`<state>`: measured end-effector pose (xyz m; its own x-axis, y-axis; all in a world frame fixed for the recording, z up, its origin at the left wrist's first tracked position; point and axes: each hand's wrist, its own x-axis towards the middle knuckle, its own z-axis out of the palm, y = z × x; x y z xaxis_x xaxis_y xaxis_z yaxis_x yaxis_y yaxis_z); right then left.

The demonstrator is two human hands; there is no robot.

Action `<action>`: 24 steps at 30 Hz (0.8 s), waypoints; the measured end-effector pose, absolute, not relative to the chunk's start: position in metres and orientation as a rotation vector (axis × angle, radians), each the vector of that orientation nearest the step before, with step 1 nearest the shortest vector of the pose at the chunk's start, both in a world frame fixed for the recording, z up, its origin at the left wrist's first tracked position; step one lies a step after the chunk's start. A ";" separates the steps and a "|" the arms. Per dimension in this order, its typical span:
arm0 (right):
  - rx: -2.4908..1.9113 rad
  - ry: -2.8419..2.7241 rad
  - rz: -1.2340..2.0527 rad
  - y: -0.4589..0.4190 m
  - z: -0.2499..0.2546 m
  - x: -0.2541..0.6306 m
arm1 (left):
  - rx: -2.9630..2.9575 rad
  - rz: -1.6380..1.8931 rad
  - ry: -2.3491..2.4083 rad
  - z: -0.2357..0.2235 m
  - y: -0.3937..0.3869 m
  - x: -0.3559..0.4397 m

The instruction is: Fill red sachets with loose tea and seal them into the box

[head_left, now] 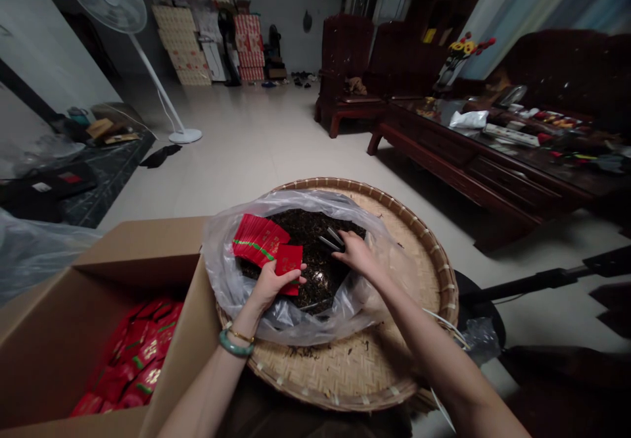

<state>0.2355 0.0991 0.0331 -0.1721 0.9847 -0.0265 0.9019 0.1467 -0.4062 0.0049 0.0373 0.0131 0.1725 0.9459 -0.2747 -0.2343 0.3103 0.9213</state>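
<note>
My left hand [270, 285] is closed on a red packet [288, 260], held over a clear plastic bag [221, 247] of dark loose tea leaves [315, 227]. Close behind it, a fanned stack of red packets [259, 235] with a green stripe rests on the leaves at the bag's left side. My right hand [355, 254] grips metal tongs [332, 239], whose two tips are apart and point left above the leaves. A jade-coloured bangle [236, 344] circles my left wrist. The bag stands in a round woven bamboo tray [340, 375], with stray leaves scattered on its weave.
An open cardboard box [187, 333] with red filled packets [142, 352] stands left of the tray. A dark wooden table [458, 142] is at the right, and a white standing fan [158, 76] at the left. A black stand arm [532, 283] reaches in from the right.
</note>
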 end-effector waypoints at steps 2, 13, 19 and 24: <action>-1.664 -2.132 0.661 0.100 0.046 0.241 | 0.867 1.000 1.053 0.013 0.038 0.005; -1.132 -2.330 0.980 0.083 0.086 0.194 | 0.998 0.889 1.069 0.016 0.036 0.006; -1.186 -2.218 1.001 0.087 0.075 0.191 | 0.952 0.902 1.019 0.014 0.037 0.005; -1.245 -2.130 1.111 0.090 0.071 0.196 | 0.733 0.914 0.904 0.012 0.039 0.003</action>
